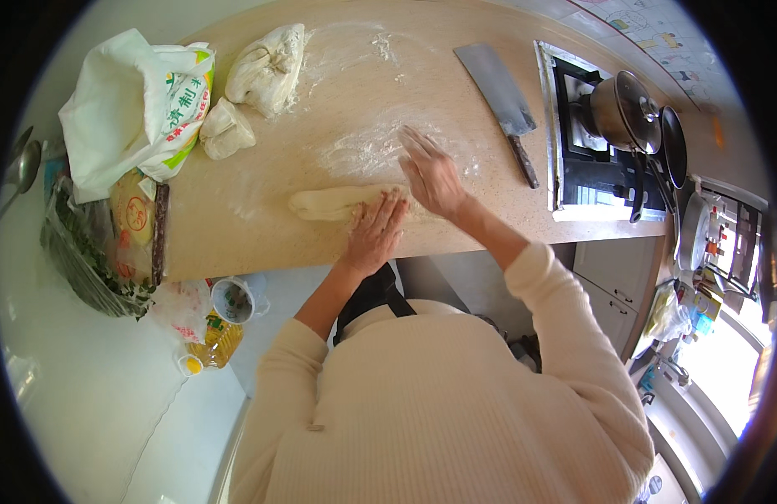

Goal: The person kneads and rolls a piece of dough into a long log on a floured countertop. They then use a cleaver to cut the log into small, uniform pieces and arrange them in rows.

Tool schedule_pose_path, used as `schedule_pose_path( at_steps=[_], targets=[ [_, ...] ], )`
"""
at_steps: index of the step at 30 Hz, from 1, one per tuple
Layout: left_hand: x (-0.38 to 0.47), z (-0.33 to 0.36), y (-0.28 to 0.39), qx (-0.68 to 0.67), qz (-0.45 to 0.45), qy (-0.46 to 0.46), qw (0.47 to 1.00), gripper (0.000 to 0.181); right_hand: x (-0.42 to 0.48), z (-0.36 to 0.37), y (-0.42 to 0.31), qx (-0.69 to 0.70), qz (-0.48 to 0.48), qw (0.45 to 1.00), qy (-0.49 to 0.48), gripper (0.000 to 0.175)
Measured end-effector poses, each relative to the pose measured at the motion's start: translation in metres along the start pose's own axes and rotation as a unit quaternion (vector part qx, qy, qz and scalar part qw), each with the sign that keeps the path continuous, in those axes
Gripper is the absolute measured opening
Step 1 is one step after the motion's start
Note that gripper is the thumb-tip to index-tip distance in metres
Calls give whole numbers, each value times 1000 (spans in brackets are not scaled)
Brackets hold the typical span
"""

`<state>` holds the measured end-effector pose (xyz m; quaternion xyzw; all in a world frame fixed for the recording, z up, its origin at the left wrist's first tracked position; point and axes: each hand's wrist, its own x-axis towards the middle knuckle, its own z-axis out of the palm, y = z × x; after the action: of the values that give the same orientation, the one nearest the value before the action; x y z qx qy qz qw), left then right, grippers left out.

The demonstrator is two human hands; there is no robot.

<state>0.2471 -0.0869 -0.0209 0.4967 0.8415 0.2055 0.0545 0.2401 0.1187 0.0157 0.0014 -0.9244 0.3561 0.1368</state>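
Note:
A log of pale dough (pixel 328 204) lies lengthwise from left to right near the counter's front edge. My left hand (pixel 377 230) rests flat on its right part, fingers pointing away from me and hiding some of it. Just beyond and to the right, my right hand (pixel 433 179) is stretched out with its fingertips over a patch of dry flour (pixel 363 148). Its palm side is hidden, so contact with the dough's right end cannot be made out. A large dough lump (pixel 267 70) and a smaller dough piece (pixel 226 129) sit at the back left.
A cleaver (pixel 498 91) lies on the right of the counter (pixel 268 242). Beside it is a gas hob (pixel 590 183) with a lidded pot (pixel 621 113) and a frying pan (pixel 673 145). At left stand an open flour bag (pixel 120 120) and bagged greens (pixel 80 252). An oil bottle (pixel 218 340) is lower down.

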Motion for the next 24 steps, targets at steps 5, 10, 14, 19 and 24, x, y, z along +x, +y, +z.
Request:
schedule_pose_path(
  at_steps=[5, 10, 14, 19, 24],
  targets=[
    [44, -16, -12, 14, -101, 63, 993, 69, -76, -1, -51, -62, 43, 995, -67, 60],
    [51, -19, -22, 1, -42, 57, 998, 66, -56, 22, -22, -202, 119, 964, -128, 69],
    [124, -12, -73, 77, -80, 7, 994, 62, 22, 21, 20, -286, 168, 930, -159, 70],
    [197, -14, -120, 53, -144, 84, 985, 68, 103, 17, 75, -322, 223, 913, -109, 71],
    [165, -19, -109, 94, -119, 58, 987, 64, 73, 17, 58, -316, 177, 924, -119, 72]
  ],
)
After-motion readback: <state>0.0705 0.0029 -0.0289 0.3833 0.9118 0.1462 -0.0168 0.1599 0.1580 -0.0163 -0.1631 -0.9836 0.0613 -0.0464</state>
